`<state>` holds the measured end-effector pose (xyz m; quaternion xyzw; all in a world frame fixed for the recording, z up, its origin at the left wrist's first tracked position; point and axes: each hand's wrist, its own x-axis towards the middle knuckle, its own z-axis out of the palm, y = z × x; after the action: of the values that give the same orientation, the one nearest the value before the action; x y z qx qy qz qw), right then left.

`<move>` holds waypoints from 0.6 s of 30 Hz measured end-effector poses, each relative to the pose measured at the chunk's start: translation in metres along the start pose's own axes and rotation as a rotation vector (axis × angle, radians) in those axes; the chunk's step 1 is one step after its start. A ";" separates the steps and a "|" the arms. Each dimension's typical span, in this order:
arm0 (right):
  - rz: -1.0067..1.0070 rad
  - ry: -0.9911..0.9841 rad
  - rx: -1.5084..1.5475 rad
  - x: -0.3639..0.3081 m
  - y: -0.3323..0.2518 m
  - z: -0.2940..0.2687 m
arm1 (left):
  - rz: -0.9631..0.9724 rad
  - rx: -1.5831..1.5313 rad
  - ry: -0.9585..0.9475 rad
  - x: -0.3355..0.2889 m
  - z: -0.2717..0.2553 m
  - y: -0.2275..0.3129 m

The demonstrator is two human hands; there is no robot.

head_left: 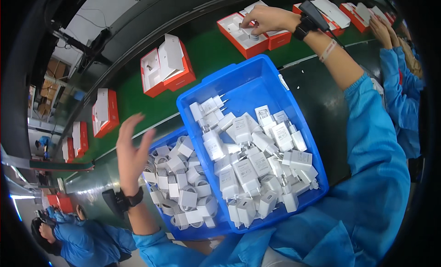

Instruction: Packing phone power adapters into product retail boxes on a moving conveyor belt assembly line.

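Note:
At the top, my right hand (272,19) is in an open red box with white inserts (228,23). Its fingers are curled around a small white coiled cable (253,36), partly hidden by the hand. My left hand (132,150) is raised with fingers spread and holds nothing, left of the blue bins. In front of me, a blue bin (257,65) holds many white charger plugs (248,173) in a heap. Beside and partly under it, a second blue bin (172,232) contains white coiled cables with paper bands (187,197).
More open red boxes (177,69) line the green conveyor belt (126,83), running from lower left to upper right. To the right, another person's hands (381,31) are at a red box. A person in blue (87,244) sits at lower left.

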<state>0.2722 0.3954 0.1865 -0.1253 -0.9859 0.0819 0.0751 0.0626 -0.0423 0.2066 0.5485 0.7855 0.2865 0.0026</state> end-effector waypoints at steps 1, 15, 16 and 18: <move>-0.033 -0.012 0.014 -0.002 0.006 0.006 | -0.054 -0.013 0.056 -0.013 -0.004 -0.027; -0.059 -0.073 -0.068 0.001 0.033 0.040 | -0.464 -0.275 0.404 -0.140 0.046 -0.202; -0.172 0.029 -0.151 -0.001 0.041 0.041 | -0.385 -0.228 0.410 -0.131 0.055 -0.195; -0.263 0.279 0.058 0.002 -0.022 0.023 | -0.310 -0.103 0.396 -0.128 0.058 -0.186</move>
<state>0.2609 0.3715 0.1687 -0.0035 -0.9709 0.0817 0.2249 -0.0281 -0.1704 0.0339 0.3539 0.8297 0.4243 -0.0795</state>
